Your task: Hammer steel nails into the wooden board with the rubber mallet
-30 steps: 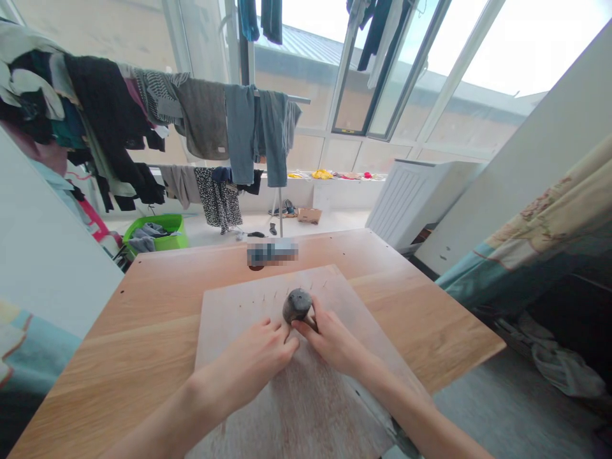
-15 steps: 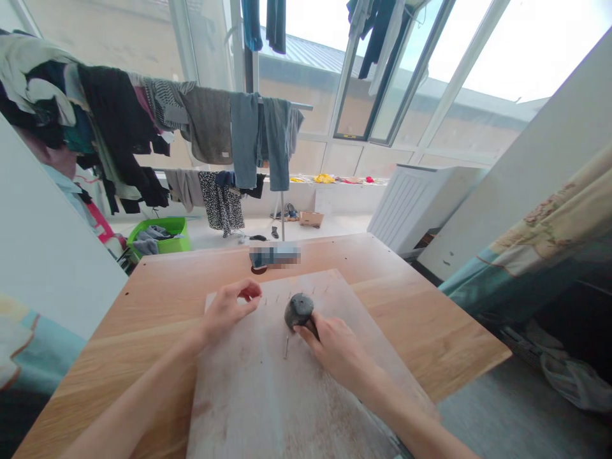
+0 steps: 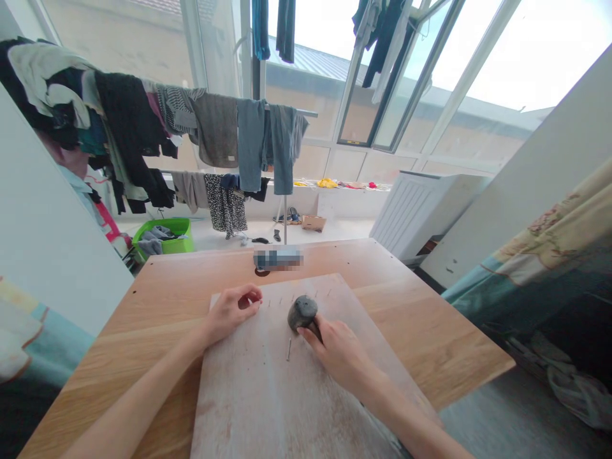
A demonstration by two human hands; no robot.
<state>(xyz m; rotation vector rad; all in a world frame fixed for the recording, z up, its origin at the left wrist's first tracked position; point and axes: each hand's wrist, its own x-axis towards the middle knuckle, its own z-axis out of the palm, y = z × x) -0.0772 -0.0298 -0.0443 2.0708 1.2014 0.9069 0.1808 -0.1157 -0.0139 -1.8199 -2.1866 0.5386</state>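
Observation:
A pale, worn board (image 3: 248, 395) lies on the wooden table (image 3: 115, 331), with several thin nails standing in a row near its far edge. My right hand (image 3: 337, 347) is wrapped round the short handle of a dark, round-headed hammer (image 3: 303, 312), held over the board. Just below the hammer head is a single nail (image 3: 289, 349). Over the board's far left corner, my left hand (image 3: 235, 310) is curled with thumb and fingertips brought together at the left end of the nail row; whatever lies between them is too small to make out.
Beyond the board, a blurred blue-grey object (image 3: 278, 258) rests near the table's far edge. Past the table are a green basket (image 3: 184, 243) of clothes, a rack of hanging laundry (image 3: 217, 131) and a white cabinet (image 3: 406, 210). A curtain (image 3: 530, 248) hangs at the right.
The whole view has shifted slightly, moving the scene a little right and down. Both hands and the hammer keep nearly the same places over the board.

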